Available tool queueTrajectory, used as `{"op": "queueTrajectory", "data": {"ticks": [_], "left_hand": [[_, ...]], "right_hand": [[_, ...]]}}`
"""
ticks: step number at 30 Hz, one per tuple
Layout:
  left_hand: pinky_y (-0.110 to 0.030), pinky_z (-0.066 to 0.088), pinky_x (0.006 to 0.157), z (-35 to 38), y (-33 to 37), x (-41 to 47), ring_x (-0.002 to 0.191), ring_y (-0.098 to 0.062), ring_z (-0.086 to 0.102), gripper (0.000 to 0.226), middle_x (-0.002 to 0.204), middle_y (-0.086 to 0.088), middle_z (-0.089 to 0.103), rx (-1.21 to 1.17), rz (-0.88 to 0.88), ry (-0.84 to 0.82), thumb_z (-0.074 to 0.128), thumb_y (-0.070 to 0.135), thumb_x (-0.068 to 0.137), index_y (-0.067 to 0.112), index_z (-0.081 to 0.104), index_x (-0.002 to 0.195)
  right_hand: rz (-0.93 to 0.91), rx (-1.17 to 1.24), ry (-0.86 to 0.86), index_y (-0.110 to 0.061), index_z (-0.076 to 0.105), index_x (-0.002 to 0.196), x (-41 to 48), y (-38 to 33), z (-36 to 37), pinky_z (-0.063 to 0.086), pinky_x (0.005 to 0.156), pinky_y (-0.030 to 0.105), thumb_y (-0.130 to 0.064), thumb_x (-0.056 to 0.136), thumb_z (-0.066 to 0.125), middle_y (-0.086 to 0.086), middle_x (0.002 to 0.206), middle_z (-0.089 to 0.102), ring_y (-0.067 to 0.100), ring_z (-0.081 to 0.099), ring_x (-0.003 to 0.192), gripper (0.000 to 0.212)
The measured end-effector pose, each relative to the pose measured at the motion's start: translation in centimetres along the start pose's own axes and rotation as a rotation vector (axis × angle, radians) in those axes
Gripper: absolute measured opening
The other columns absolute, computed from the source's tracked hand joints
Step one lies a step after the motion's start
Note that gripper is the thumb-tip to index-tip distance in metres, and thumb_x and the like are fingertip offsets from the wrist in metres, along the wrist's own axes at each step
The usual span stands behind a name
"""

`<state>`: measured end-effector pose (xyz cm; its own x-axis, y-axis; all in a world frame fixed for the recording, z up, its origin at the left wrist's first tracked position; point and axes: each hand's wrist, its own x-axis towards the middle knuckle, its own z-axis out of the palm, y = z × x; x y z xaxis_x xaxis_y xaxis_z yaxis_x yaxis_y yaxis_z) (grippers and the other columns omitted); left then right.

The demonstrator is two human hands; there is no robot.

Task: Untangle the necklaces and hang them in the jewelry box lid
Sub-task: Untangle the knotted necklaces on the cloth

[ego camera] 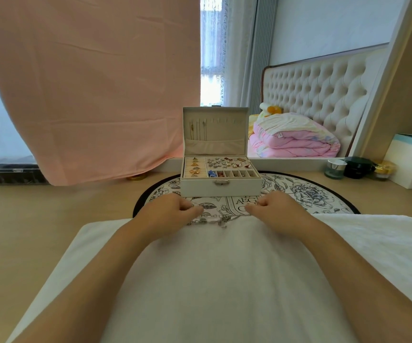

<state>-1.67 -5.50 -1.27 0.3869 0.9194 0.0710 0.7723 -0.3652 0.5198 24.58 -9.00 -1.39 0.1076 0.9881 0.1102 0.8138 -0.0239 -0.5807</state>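
Just below the middle of the frame, the left hand point(175, 210) and right hand point(275, 206) sit apart with fingers curled. Each seems to pinch one end of the tangled necklaces point(216, 219), which lie stretched between them where the white towel point(224, 268) meets the round floral mat point(311, 194) on the table point(51, 214). Behind them, at centre frame, the jewelry box point(221, 186) stands open. Its lid point(224, 125) carries a few thin chains point(197, 128) on the left hooks, and the hooks to the right are bare. I judge the job partly done: this bunch is yet to be separated and hung.
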Motion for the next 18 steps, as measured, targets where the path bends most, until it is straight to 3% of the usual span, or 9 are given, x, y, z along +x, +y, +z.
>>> {"op": "queueTrajectory", "data": {"ticks": [2, 5, 8, 11, 13, 15, 18], "left_hand": [[-0.031, 0.041, 0.061, -0.5, -0.1, -0.2, 0.061, -0.011, 0.05, 0.043, 0.066, 0.006, 0.054, 0.05, 0.017, -0.131, 0.063, 0.05, 0.091, 0.023, 0.063, 0.057], [-0.037, 0.054, 0.086, -0.5, 0.3, -0.8, 0.088, -0.004, 0.061, 0.024, 0.095, 0.017, 0.063, 0.117, 0.061, -0.306, 0.073, 0.047, 0.08, 0.033, 0.071, 0.061], [-0.029, 0.05, 0.089, -0.4, 0.9, -1.0, 0.1, 0.0, 0.054, 0.015, 0.108, 0.023, 0.054, 0.184, 0.166, -0.214, 0.076, 0.053, 0.076, 0.041, 0.072, 0.082], [-0.027, 0.046, 0.092, 0.8, 1.1, -0.4, 0.105, 0.003, 0.05, 0.018, 0.112, 0.024, 0.053, 0.101, 0.286, -0.039, 0.073, 0.044, 0.086, 0.044, 0.07, 0.105], [-0.024, 0.039, 0.096, 2.1, 1.2, 0.0, 0.112, 0.001, 0.045, 0.025, 0.118, 0.021, 0.055, 0.102, 0.358, -0.016, 0.069, 0.038, 0.091, 0.042, 0.069, 0.116], [-0.024, 0.038, 0.098, 3.4, 1.2, 0.4, 0.114, -0.003, 0.046, 0.024, 0.119, 0.015, 0.059, 0.15, 0.426, -0.052, 0.07, 0.035, 0.091, 0.036, 0.073, 0.115], [-0.028, 0.048, 0.092, 3.6, 1.1, 0.6, 0.101, -0.002, 0.054, 0.008, 0.106, 0.013, 0.063, 0.071, 0.414, -0.03, 0.071, 0.027, 0.09, 0.03, 0.076, 0.096]], "right_hand": [[-0.014, -0.156, -0.082, -0.018, 0.039, 0.051, -0.3, -0.2, -0.4, 0.032, 0.053, 0.027, -0.036, 0.085, 0.065, -0.01, 0.042, 0.036, 0.012, 0.037, 0.048, 0.047], [-0.056, -0.313, -0.266, -0.019, 0.061, 0.059, -0.9, -0.8, -0.7, 0.052, 0.063, 0.031, -0.04, 0.078, 0.071, -0.007, 0.062, 0.062, 0.01, 0.056, 0.06, 0.03], [-0.145, -0.315, -0.281, -0.034, 0.072, 0.078, -1.3, -1.2, -0.6, 0.055, 0.077, 0.028, -0.04, 0.075, 0.078, -0.015, 0.092, 0.066, 0.003, 0.061, 0.083, 0.009], [-0.257, -0.163, -0.221, -0.047, 0.071, 0.099, -1.0, -1.2, 0.0, 0.046, 0.08, 0.019, -0.027, 0.078, 0.078, -0.02, 0.103, 0.059, 0.001, 0.056, 0.094, 0.03], [-0.311, -0.125, -0.245, -0.047, 0.075, 0.099, -0.9, -1.5, 0.7, 0.043, 0.083, 0.015, -0.025, 0.079, 0.078, -0.023, 0.108, 0.059, -0.003, 0.056, 0.099, 0.029], [-0.316, -0.098, -0.262, -0.041, 0.079, 0.088, -0.8, -1.6, 1.4, 0.044, 0.082, 0.015, -0.028, 0.078, 0.081, -0.023, 0.106, 0.063, -0.005, 0.059, 0.097, 0.015], [-0.288, -0.06, -0.216, -0.033, 0.076, 0.083, -0.5, -1.3, 1.7, 0.051, 0.086, 0.024, -0.029, 0.085, 0.077, -0.017, 0.098, 0.068, -0.001, 0.061, 0.093, 0.005]]}}
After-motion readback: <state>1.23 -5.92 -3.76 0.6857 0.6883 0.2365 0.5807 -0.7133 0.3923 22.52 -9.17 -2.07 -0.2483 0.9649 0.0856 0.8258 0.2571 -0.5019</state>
